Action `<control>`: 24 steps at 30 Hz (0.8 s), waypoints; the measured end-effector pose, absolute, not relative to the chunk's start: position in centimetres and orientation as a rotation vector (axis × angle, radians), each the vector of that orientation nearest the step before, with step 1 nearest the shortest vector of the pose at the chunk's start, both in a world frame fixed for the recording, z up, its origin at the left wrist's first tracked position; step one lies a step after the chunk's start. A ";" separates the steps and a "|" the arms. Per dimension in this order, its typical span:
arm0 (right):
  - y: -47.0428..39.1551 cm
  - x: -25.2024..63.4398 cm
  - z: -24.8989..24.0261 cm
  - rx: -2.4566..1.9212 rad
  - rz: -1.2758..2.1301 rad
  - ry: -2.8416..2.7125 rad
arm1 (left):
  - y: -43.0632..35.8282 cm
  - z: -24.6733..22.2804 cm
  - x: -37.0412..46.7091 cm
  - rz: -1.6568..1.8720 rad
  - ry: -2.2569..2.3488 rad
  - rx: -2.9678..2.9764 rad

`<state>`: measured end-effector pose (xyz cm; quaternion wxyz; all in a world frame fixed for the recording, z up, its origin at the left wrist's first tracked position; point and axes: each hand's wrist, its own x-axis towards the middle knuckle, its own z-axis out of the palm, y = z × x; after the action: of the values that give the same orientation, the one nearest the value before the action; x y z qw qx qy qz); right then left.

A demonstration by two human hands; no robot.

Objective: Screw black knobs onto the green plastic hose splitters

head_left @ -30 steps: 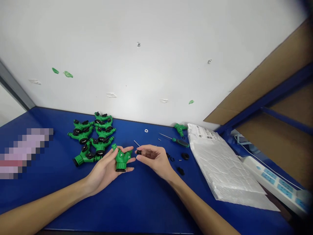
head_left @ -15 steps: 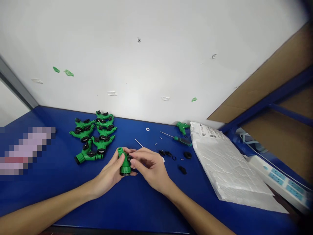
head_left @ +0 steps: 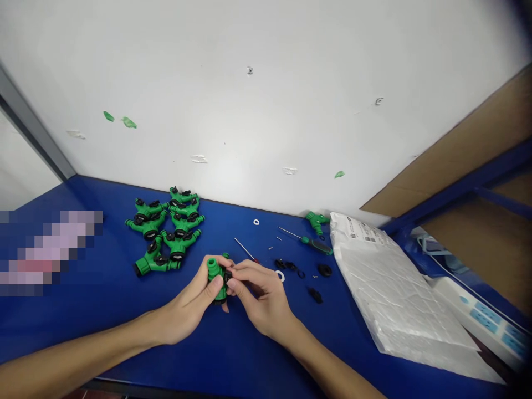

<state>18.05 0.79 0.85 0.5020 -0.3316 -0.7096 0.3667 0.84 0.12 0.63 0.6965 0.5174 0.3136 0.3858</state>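
My left hand [head_left: 191, 307] is closed around a green Y-shaped hose splitter [head_left: 213, 271], held above the blue table near its front. With thumb and fingertips, my right hand [head_left: 264, 293] pinches a small black valve handle [head_left: 228, 275] on the splitter's side. Fingers cover part of the splitter's body and its lower end. Beyond my right hand lies a screwdriver with a red handle [head_left: 256, 260], partly hidden by the fingers. A white ring [head_left: 280, 276] rests beside that hand.
Several assembled green splitters [head_left: 180, 244] are grouped at the left. At the right are a green-handled screwdriver [head_left: 318, 245], black parts [head_left: 316, 295], a black ring cap [head_left: 325, 270], another green splitter body [head_left: 316, 221], a white padded bag [head_left: 386, 288] and a power strip [head_left: 477, 316].
The splitter has tilted in my left hand, its upper outlet turning more toward me. My right hand keeps its pinch on the black handle. The whole view has shifted slightly.
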 end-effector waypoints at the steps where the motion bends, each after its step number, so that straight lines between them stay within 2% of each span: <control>1: 0.8 18.2 0.9 -0.801 0.855 -1.738 | 0.1 0.8 0.8 0.846 0.707 1.180; 11: 0.8 18.3 1.0 -0.845 0.707 -1.765 | 0.1 0.4 1.3 0.848 0.716 1.084; 19: 1.0 18.5 0.8 -0.876 1.149 -1.443 | 0.9 0.0 1.7 0.910 0.666 1.075; 24: 1.1 18.6 0.8 -0.807 0.947 -1.594 | 0.8 -0.2 1.5 0.902 0.672 1.032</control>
<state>18.63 1.07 0.82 0.5308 -0.3383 -0.6681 0.3967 1.52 0.77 -0.25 0.7227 0.4671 0.3045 0.4083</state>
